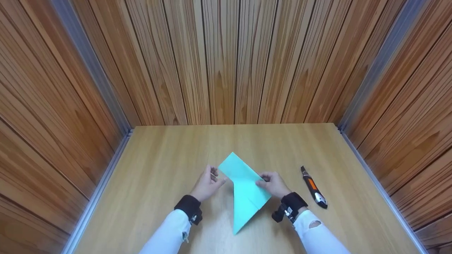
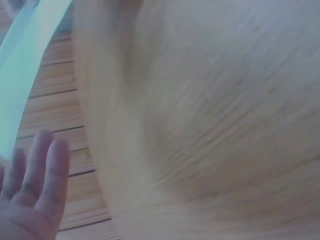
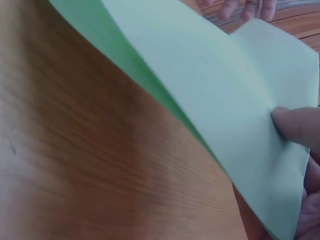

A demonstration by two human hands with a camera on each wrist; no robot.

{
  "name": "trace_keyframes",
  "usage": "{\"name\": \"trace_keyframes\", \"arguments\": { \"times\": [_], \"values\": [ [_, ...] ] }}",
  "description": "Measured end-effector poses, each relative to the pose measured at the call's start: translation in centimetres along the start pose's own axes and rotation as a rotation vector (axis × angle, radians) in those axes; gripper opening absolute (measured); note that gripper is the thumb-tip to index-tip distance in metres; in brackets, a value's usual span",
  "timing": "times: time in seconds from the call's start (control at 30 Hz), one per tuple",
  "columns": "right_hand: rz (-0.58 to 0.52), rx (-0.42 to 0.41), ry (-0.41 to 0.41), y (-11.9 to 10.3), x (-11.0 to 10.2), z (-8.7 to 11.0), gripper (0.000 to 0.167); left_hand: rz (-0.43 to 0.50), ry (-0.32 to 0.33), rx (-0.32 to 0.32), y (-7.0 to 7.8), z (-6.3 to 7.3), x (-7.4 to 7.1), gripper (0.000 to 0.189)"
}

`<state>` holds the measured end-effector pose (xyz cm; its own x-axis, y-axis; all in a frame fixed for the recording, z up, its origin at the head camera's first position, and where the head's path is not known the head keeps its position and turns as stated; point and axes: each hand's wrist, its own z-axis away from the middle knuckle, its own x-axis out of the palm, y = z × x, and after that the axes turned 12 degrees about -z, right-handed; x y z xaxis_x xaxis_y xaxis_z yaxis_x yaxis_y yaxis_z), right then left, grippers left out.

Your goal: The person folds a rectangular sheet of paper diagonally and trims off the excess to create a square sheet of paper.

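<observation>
A turquoise sheet of folded paper [image 1: 243, 183] is held above the table, its long point hanging toward me. My right hand [image 1: 274, 184] pinches its right edge, with the thumb on the near face. In the right wrist view the thumb presses on the paper [image 3: 200, 85], and the layers gape along the lower edge. Close to the paper's left corner is my left hand [image 1: 208, 183]; whether its thumb touches the sheet I cannot tell. The left wrist view shows that hand's fingers [image 2: 55, 165] extended beside the paper [image 2: 22, 75], holding nothing.
On the wooden table [image 1: 152, 158] to the right of my right hand lies a black and orange utility knife [image 1: 313, 187]. Wood-panelled walls [image 1: 222, 63] with metal corner posts surround the table on the left, right and back.
</observation>
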<state>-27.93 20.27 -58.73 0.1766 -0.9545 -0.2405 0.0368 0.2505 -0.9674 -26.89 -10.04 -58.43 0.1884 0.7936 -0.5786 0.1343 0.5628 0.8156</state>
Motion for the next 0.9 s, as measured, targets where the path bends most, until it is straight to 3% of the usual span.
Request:
{"name": "trace_keyframes", "arguments": {
  "times": [0.13,0.23,0.37,0.6,0.73,0.9],
  "values": [
    [-0.028,0.045,0.098,0.8,0.9,-0.5,0.014,-0.232,-0.023,0.071,0.1,0.5,1.4,0.031],
    [-0.03,0.074,0.139,1.4,1.5,-0.8,0.021,-0.467,-0.074,0.208,0.2,0.7,2.5,0.019],
    [-0.032,0.112,0.167,2.2,2.2,-1.2,0.027,-0.716,-0.125,0.354,-0.1,0.8,4.1,0.025],
    [-0.013,0.148,0.195,3.3,2.4,-1.9,0.037,-0.955,-0.215,0.387,-1.1,1.0,5.6,0.046],
    [-0.012,0.176,0.197,3.6,2.4,-2.1,0.041,-1.024,-0.244,0.4,-1.1,1.3,5.8,0.051],
    [-0.006,0.184,0.196,3.5,2.4,-2.1,0.046,-1.071,-0.296,0.366,-0.9,1.5,6.0,0.056]
  ]
}}
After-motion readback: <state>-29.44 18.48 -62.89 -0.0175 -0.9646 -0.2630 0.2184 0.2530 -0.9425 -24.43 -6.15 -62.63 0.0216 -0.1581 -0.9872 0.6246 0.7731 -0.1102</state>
